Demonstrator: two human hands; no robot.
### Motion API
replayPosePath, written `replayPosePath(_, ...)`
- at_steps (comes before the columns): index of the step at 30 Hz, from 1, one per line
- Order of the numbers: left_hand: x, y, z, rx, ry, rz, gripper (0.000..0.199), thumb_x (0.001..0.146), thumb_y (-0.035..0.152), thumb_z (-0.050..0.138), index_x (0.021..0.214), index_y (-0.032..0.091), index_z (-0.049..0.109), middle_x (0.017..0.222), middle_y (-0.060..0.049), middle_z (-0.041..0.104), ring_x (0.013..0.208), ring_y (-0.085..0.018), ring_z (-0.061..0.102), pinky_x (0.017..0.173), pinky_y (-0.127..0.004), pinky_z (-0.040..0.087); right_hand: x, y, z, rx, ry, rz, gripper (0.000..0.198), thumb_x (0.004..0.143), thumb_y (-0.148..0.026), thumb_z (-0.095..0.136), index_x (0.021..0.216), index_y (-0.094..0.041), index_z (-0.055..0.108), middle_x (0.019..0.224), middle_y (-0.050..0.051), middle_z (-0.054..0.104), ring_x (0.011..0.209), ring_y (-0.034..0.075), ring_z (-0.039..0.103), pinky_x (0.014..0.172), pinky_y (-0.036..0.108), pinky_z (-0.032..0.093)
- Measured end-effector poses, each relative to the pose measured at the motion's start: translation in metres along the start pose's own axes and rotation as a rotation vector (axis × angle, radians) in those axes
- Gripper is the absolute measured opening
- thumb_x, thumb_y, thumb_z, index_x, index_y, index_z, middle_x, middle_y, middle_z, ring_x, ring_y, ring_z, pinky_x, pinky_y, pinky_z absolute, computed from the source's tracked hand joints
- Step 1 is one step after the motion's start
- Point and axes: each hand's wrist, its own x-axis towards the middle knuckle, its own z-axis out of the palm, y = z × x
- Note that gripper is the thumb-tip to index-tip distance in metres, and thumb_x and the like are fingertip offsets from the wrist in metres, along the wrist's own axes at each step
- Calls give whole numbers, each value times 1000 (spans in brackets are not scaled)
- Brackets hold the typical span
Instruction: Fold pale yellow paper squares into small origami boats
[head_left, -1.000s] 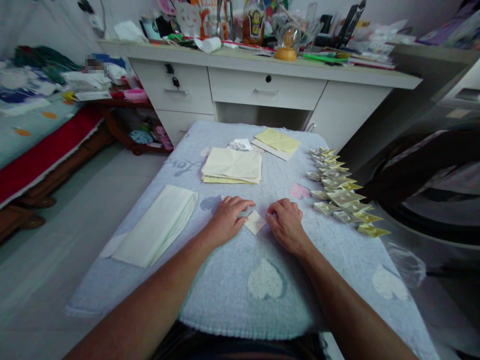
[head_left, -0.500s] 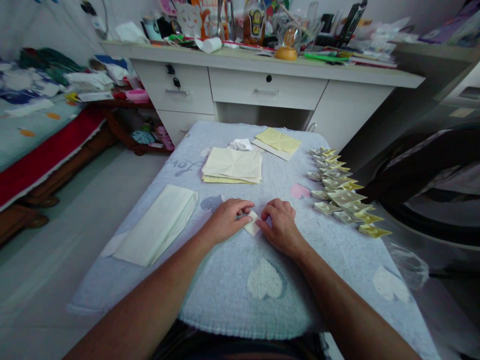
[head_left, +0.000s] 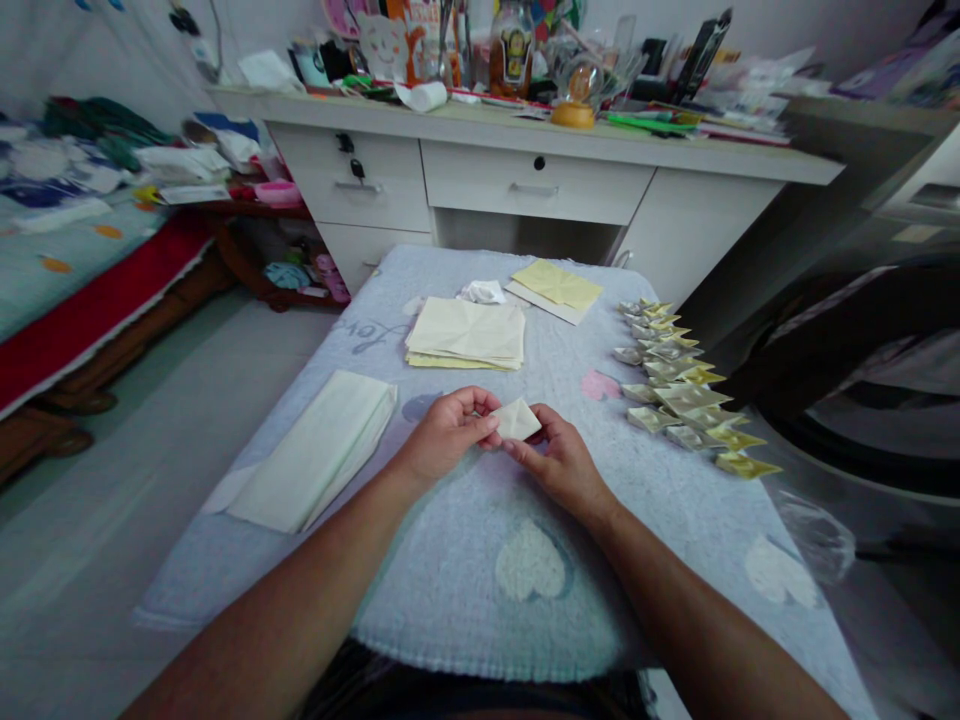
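A small piece of folded cream paper [head_left: 519, 420] is held between my two hands above the cloth-covered table [head_left: 450, 560]. My left hand [head_left: 456, 428] pinches its left corner between thumb and fingers. My right hand [head_left: 559, 455] grips the right side, with the fingers partly behind the paper and the thumb at its lower edge. Just beyond my hands lies a stack of creased cream and yellow sheets [head_left: 466, 332]. Rows of folded paper boats [head_left: 686, 395] in cream and yellow stand along the right side of the table.
A long folded white paper bundle [head_left: 319, 450] lies on the left. Farther back are a crumpled white tissue [head_left: 482, 292] and yellow and white sheets [head_left: 559, 285]. A white desk [head_left: 536, 150] crowded with bottles and other items stands behind; a clear plastic bag [head_left: 814, 535] hangs at the right edge.
The folded paper has come up off the cloth and now sits between both hands. My fingers have shifted from pressing it flat to gripping its sides.
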Motion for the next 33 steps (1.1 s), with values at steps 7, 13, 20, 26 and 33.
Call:
replayPosePath(7,-1,-6,2,113,14,95,19,76,26,68,87,15,57,67,4,55,60,-8,50,58,-20,39,-1,2,-4,30,-77,28,20,85,-37,59,81,-18,61,67,-2,53,60,11,45,58,24,36)
replayPosePath(13,-5,-1,2,456,45,222,14,77,22,67,89,16,69,70,4,55,56,-7,40,53,-21,31,-2,4,-3,-252,-45,-155,8,80,-20,58,73,-18,57,67,-1,52,64,13,47,61,25,36)
replayPosePath(20,-1,-10,3,234,-16,194,6,78,20,64,81,15,61,80,0,62,74,-13,59,70,-24,45,-1,3,-3,-261,128,-306,15,76,-10,57,87,-21,54,84,1,53,79,16,50,69,28,40)
replayPosePath(26,-2,-16,4,549,9,392,13,77,5,57,77,18,58,90,-1,62,85,-14,59,77,-26,45,0,8,-7,-500,91,-440,28,69,3,49,84,-20,57,85,3,55,86,20,49,76,32,39)
replayPosePath(33,-8,-18,3,1094,-20,526,19,75,2,56,81,19,61,90,-3,58,90,-19,54,79,-31,44,-3,12,-6,-734,5,-417,32,68,5,46,84,-19,62,85,5,56,85,21,47,76,33,39)
